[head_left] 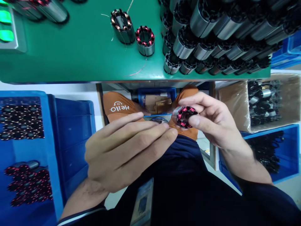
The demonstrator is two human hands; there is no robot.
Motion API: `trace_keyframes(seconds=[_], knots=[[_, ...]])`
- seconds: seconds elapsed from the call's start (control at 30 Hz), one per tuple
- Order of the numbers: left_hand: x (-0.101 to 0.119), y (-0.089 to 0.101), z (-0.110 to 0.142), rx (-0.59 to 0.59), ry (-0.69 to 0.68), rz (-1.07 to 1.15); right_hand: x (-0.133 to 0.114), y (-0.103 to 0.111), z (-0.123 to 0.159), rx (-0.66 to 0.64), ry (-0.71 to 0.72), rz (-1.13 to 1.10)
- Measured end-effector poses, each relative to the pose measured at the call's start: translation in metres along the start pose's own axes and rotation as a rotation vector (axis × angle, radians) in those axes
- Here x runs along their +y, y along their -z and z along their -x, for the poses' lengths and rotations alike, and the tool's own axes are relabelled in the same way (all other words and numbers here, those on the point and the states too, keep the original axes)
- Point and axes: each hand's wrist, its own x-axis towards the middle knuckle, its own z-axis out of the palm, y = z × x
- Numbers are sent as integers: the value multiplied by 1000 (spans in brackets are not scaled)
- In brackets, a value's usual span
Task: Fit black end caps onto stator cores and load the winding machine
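My right hand [215, 121] grips a small motor stator [184, 116] with red windings and a silver shell; the thumb lies across its wound face and fingers are behind it. My left hand [131, 147] is just left of this stator, its back toward me and its fingers stretched out. The left thumb is hidden, and contact with the stator or a thin wire cannot be made out. Beyond the left fingertips, a shiny rounded object [159, 120] is partly covered. On the green bench [82, 59] stand a copper-wound stator [122, 26] and a red-wound stator [145, 40].
Rows of silver stators [184, 44] are stacked at the bench's right. Blue bins [50, 150] with wound stators stand at left. At right are a cardboard box [235, 103] of parts and a blue bin [291, 157] of black parts. Loose wire bits [138, 71] lie on the bench.
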Motion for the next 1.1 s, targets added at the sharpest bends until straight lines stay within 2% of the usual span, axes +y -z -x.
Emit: trace_keyframes(seconds=[0.1,0.17,0.23,0.3,0.37,0.43,0.53,0.63,0.7,0.77,0.9,1.0,1.1], knots=[[-31,-31,17,49,-114,-137,2,6,0,88,9,-47],[-49,-54,27,-45,17,-78,4,9,1,130,27,-22],[-56,-66,28,-64,238,82,6,9,1,152,56,35],[-49,-64,21,64,382,246,8,4,0,160,90,74],[-34,-55,8,181,386,370,11,-2,-2,154,116,78],[-21,-48,-4,219,349,453,14,-8,-4,134,119,72],[-18,-56,-6,172,437,601,15,-8,-4,82,109,56],[-32,-75,7,74,660,810,14,-1,2,6,104,15],[-41,-80,13,66,734,889,14,4,6,-35,88,17],[-41,-76,14,76,672,903,17,6,7,-69,77,31],[-28,-54,2,23,470,900,30,4,4,-117,116,19],[-25,-52,3,-22,487,866,34,4,4,-134,134,-15],[-34,-63,18,-84,587,848,30,6,7,-112,138,-47]])
